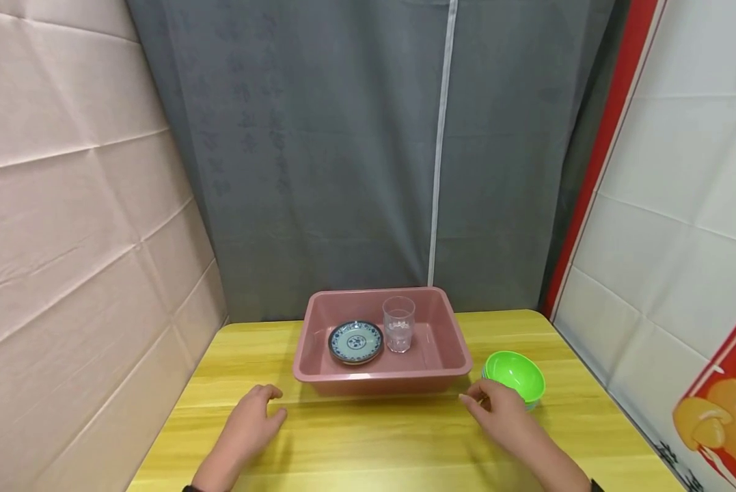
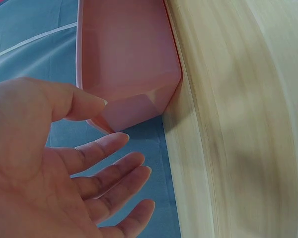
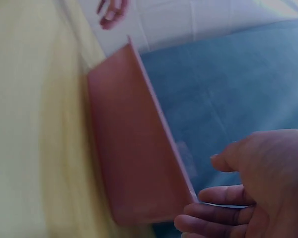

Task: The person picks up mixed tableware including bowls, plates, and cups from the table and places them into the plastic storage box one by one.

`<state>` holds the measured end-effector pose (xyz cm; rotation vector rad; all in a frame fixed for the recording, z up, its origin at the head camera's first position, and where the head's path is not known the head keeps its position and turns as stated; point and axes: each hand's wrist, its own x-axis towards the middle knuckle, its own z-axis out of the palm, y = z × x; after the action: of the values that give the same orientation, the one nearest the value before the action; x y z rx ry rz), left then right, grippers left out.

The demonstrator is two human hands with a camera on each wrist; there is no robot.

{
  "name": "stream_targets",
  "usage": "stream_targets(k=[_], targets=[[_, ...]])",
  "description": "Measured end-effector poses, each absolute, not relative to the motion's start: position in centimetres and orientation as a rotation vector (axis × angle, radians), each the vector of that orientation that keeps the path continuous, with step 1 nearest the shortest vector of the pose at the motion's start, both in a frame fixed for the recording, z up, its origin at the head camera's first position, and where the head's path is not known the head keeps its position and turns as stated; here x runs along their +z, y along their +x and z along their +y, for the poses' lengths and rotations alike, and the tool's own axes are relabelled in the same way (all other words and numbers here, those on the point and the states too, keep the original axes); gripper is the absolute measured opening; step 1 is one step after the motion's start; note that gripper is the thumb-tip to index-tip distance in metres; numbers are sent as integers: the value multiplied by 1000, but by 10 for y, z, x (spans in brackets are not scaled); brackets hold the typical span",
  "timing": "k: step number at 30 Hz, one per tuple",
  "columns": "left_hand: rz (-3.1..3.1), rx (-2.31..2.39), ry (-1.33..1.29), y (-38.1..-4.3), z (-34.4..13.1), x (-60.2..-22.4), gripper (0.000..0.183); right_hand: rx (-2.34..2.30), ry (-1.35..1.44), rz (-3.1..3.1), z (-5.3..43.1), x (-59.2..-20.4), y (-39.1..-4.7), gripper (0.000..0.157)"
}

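Note:
A pink plastic basin (image 1: 383, 384) stands at the back of the table. Inside it lie a blue-and-white patterned plate (image 1: 356, 342), seemingly stacked on another, and an upright clear drinking glass (image 1: 399, 324). My left hand (image 1: 251, 421) hovers over the table in front of the basin's left side, fingers loosely bent and holding nothing. Near the basin's front right corner is my right hand (image 1: 501, 412), fingers relaxed and empty. Just behind it a bright green bowl (image 1: 515, 374) sits on a paler one, partly hidden by the hand.
The wooden table (image 1: 368, 451) has rounded back corners. A grey curtain (image 1: 343, 171) hangs behind it. White sheeting (image 1: 85, 205) closes off the left side, and a white printed panel with red edging (image 1: 669, 239) the right.

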<state>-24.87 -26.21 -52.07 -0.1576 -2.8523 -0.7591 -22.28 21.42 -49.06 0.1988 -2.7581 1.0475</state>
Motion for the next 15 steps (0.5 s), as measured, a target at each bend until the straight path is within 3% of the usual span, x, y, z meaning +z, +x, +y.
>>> stream_targets(k=[7, 15], targets=[[-2856, -768, -150, -250, -263, -519, 27, 848, 91, -2673, 262, -470, -241, 15], [-2857, -766, -100, -252, -262, -518, 27, 614, 11, -2696, 321, -482, -279, 31]])
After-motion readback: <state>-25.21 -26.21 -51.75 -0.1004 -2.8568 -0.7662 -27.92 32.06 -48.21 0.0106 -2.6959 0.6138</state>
